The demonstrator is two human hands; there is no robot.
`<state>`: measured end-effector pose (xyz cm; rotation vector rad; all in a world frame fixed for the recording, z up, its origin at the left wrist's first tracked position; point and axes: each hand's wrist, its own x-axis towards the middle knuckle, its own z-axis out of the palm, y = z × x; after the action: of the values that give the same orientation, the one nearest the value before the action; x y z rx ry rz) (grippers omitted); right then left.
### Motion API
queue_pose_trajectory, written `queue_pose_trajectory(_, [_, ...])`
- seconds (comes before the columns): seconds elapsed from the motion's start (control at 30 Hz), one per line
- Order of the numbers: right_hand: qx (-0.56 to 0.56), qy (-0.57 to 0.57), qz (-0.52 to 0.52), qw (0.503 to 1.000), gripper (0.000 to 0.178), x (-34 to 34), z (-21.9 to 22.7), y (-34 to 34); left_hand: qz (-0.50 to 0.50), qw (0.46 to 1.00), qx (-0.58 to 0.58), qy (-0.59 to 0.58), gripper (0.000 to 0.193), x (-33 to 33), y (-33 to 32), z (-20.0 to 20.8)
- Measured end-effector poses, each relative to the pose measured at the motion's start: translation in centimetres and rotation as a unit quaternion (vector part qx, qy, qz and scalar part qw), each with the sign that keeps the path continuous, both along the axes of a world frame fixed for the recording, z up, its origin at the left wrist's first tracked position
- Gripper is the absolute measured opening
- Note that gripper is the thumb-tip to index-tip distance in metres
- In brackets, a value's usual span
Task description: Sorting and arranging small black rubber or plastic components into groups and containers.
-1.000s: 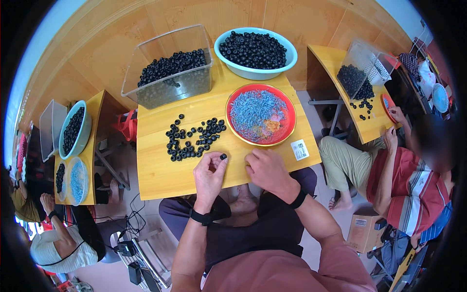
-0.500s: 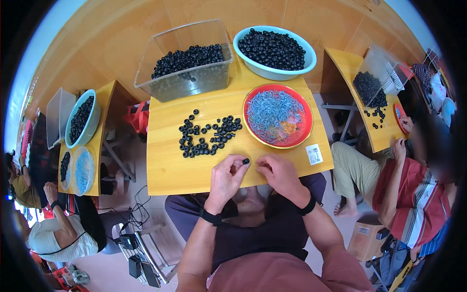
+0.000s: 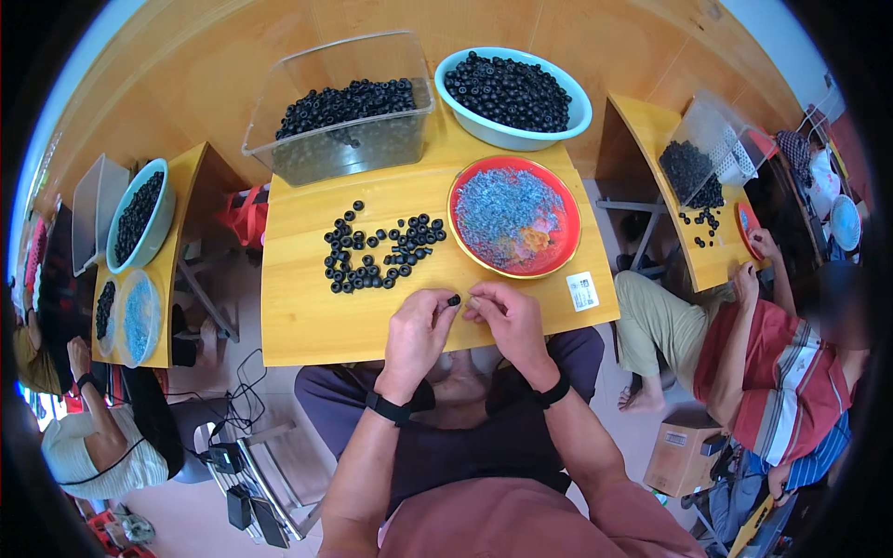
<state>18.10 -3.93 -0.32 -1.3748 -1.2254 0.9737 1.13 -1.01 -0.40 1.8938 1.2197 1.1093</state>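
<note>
While the left hand [image 3: 417,337] pinches one black piece [image 3: 454,300] at its fingertips, over the near part of the yellow table [image 3: 316,325], I see the right hand [image 3: 510,321] just beside it, fingertips bunched close; whether they are closed on something small, I cannot tell. I'd hold the piece steady, its end turned toward the right fingers, and bring these in straight and lightly. Loose black pieces [image 3: 367,279] lie beyond, left of the red dish [image 3: 569,220].
</note>
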Motion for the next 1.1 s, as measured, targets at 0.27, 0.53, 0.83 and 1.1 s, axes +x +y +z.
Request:
queue_pose_trajectory(0.27, [0.025,-0.062,0.01,0.998,0.01,-0.3,2.1,-0.2,-0.026,0.996,0.08,0.031,0.019,0.0,0.1,0.7])
queue_pose_trajectory(0.53, [0.062,-0.178,0.043,0.981,0.011,0.0,3.1,0.8,-0.043,0.998,0.041,-0.028,0.021,-0.5,-0.2,0.8])
queue_pose_trajectory(0.83, [0.066,-0.198,0.053,0.977,0.011,-1.1,5.0,1.3,-0.037,0.997,-0.01,-0.07,0.022,-0.9,-0.2,1.0])
queue_pose_trajectory(1.1, [0.094,-0.225,0.047,0.969,0.008,-1.4,5.1,1.5,-0.027,0.992,-0.063,-0.101,0.024,-1.0,0.0,1.1])
